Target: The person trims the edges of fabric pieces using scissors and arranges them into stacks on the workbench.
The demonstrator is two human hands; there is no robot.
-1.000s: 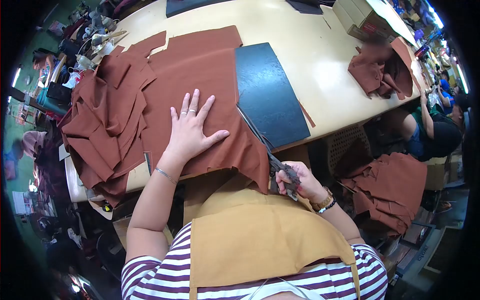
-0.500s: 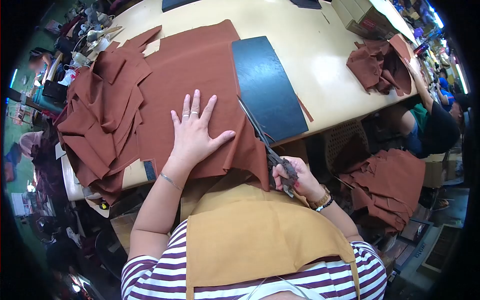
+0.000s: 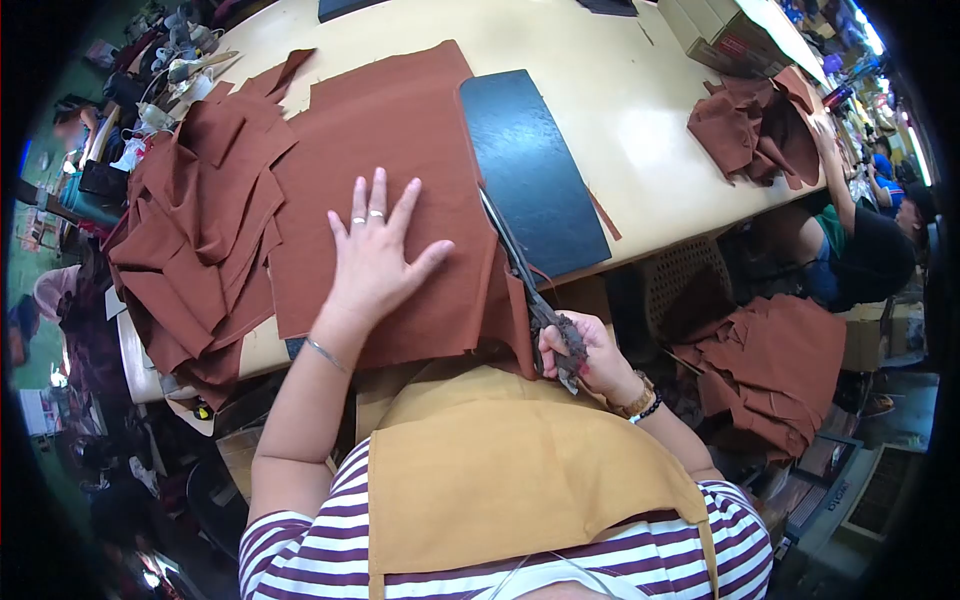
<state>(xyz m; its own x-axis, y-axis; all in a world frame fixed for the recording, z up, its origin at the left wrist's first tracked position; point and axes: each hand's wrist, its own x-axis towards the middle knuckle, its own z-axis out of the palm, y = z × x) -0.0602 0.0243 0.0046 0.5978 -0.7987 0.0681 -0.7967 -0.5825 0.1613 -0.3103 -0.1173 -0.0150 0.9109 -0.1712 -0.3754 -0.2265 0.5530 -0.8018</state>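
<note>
A large piece of rust-brown fabric [image 3: 400, 125] lies over the table and partly over a dark rectangular board [image 3: 535, 170]. My left hand [image 3: 375, 250] rests flat on the fabric, fingers spread. My right hand [image 3: 590, 355] grips the wrapped handles of large scissors [image 3: 518, 262], whose blades run along the fabric's right edge, beside the board. A thin fabric strip hangs by the blades. Where the lower blade lies under the fabric cannot be made out. To the left of my left hand is a heap of layered brown fabric pieces [image 3: 200, 250].
Crumpled brown fabric [image 3: 750, 130] sits at the table's right end, where another person's hand [image 3: 825, 135] touches it. A cardboard box [image 3: 715, 35] stands behind. More brown fabric [image 3: 770, 365] is piled below on the right, near a perforated chair [image 3: 685, 280]. Tools and bottles crowd the far left.
My left hand has shifted slightly left and up on the fabric, and the fabric's lower edge now lies flatter. The scissors stay at the right edge, with the view moved slightly.
</note>
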